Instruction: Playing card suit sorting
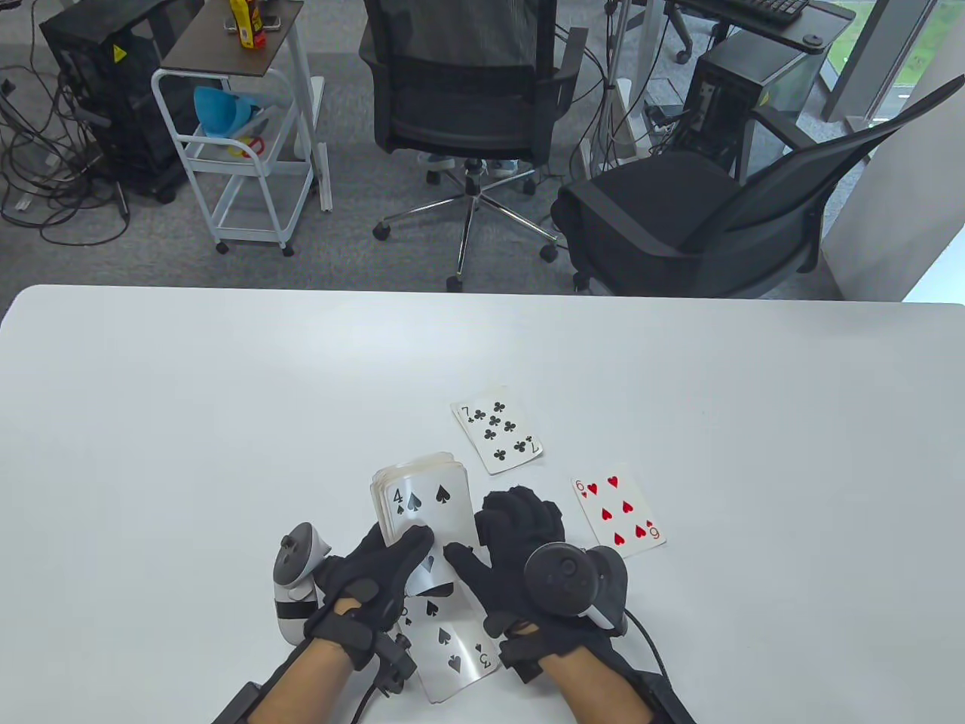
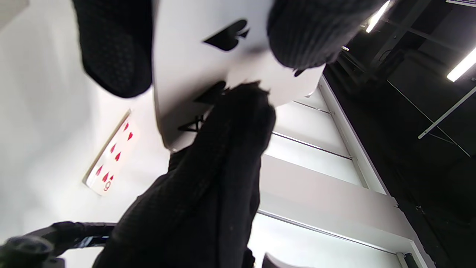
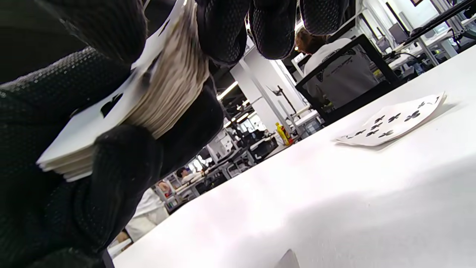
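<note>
My left hand [image 1: 392,573] holds a face-up deck of cards [image 1: 422,501] just above the table, thumb on the top card, the 4 of spades [image 2: 193,74]. My right hand [image 1: 497,539] grips the deck's right edge, thumb on the top card; the deck's stacked edge shows between its fingers in the right wrist view [image 3: 167,93]. A 3 of spades [image 1: 456,652] lies face up on the table under my wrists. A 7 of clubs [image 1: 497,436] lies beyond the deck and shows in the right wrist view [image 3: 390,123]. A 6 of hearts [image 1: 620,510] lies to the right and shows in the left wrist view [image 2: 111,156].
The white table [image 1: 188,422] stretches wide to the left, right and far side of the cards. Two black office chairs [image 1: 467,105] and a white cart [image 1: 241,151] stand on the floor beyond the table's far edge.
</note>
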`<state>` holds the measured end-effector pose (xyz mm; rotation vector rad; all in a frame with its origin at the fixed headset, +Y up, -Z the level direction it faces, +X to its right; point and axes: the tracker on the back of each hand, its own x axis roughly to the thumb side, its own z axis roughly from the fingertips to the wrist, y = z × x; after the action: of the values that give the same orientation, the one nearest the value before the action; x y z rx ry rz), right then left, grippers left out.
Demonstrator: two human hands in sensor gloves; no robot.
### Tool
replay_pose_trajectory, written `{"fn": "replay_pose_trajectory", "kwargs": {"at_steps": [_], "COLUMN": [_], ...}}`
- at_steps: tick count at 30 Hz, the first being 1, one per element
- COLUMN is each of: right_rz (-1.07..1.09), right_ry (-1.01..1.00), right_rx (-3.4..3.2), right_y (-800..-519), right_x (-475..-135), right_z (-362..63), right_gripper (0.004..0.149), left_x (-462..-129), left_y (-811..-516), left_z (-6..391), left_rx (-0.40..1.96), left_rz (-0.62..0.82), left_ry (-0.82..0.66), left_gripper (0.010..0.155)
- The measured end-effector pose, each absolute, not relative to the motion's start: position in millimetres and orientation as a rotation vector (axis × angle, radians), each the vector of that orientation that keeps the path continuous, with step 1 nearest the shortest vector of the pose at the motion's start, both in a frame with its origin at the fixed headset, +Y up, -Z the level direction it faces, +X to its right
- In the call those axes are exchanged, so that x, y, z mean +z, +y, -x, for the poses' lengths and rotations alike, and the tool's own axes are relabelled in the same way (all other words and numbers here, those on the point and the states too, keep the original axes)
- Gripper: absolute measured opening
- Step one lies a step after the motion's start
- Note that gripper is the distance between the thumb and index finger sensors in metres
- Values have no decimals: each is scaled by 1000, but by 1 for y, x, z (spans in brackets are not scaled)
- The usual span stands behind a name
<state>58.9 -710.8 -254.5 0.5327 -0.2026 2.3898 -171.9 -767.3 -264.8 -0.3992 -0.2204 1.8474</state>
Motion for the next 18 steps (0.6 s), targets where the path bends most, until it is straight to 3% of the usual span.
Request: {"fn": "replay_pose_trajectory", "kwargs": {"at_steps": [18], "right_rz": [-398], "right_ry": [-396], "right_rx": [2278], "right_y": [-722], "right_x": [-260], "right_z": [-65], "right_gripper": [58], "left_x": [-269], "left_y": [-771], "left_z": [167], "left_rx": [1769], "left_rz": [471], "left_ry": [-232], "left_gripper": [62]}}
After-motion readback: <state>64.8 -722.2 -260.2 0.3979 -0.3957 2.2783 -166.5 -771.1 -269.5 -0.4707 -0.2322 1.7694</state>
